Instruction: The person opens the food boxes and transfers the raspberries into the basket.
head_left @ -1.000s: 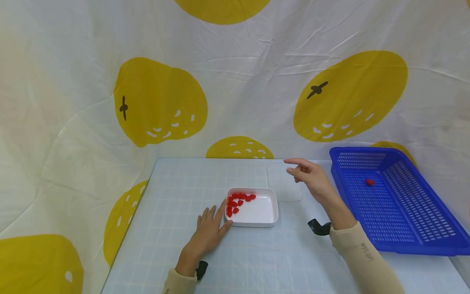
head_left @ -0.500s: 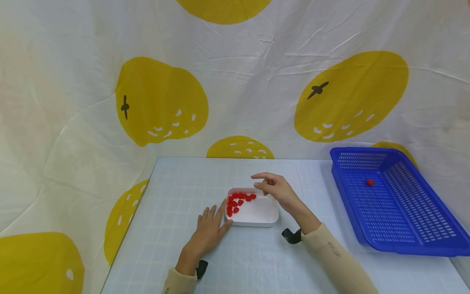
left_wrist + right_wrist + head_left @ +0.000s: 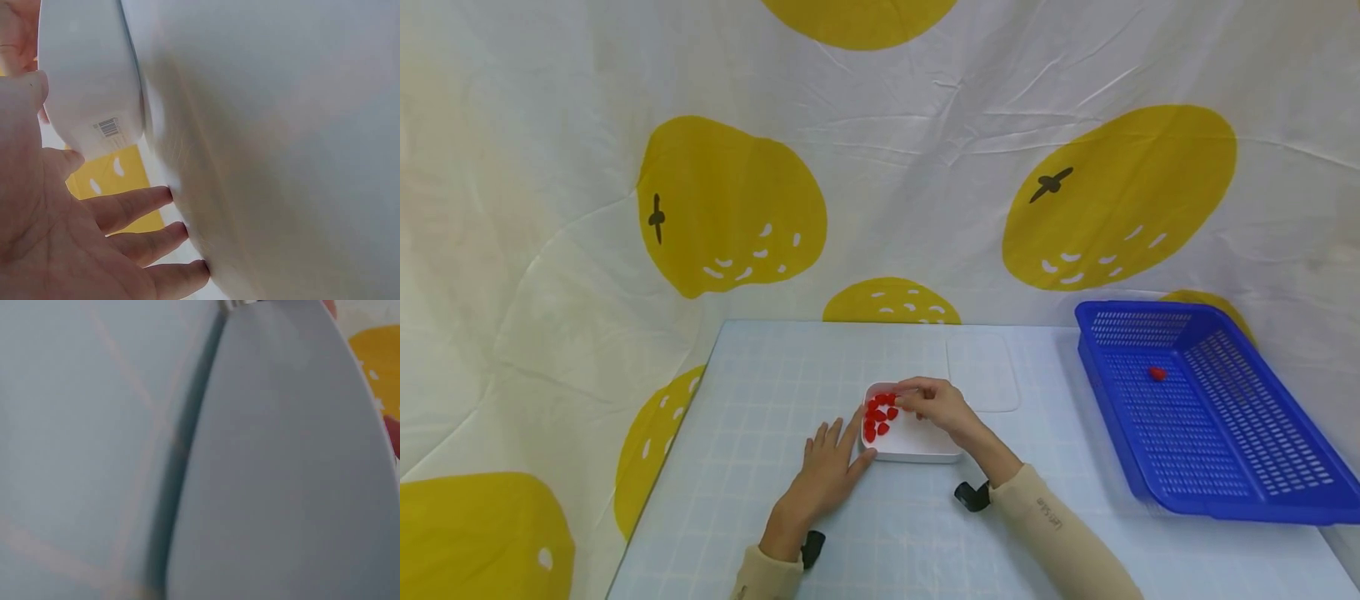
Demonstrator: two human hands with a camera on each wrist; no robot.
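Note:
A white rectangular tray (image 3: 925, 440) stands on the table, with several small red strawberry-like pieces (image 3: 880, 416) gathered at its left and back sides. Against the tray's left end rests my left hand (image 3: 824, 475), its fingers spread and straight; thumb and index finger touch the tray at the near left corner. The left wrist view shows this hand's palm beside the tray's outer wall (image 3: 94, 69). My right hand (image 3: 942, 408) reaches over the tray with thumb and fingertips at the back row of red pieces. Whether it pinches one is hidden. The right wrist view shows mostly tray wall (image 3: 281, 456).
A blue slotted basket (image 3: 1150, 467) stands at the right, holding one red piece (image 3: 1157, 374). Behind the tray, to its right, a clear flat lid-like sheet (image 3: 983, 373) lies on the table (image 3: 722, 500). A fruit-patterned cloth (image 3: 917, 208) hangs behind.
My right hand has moved left and down, from beside the blue basket to inside the white tray among the red pieces. The left hand stays at the tray's left end.

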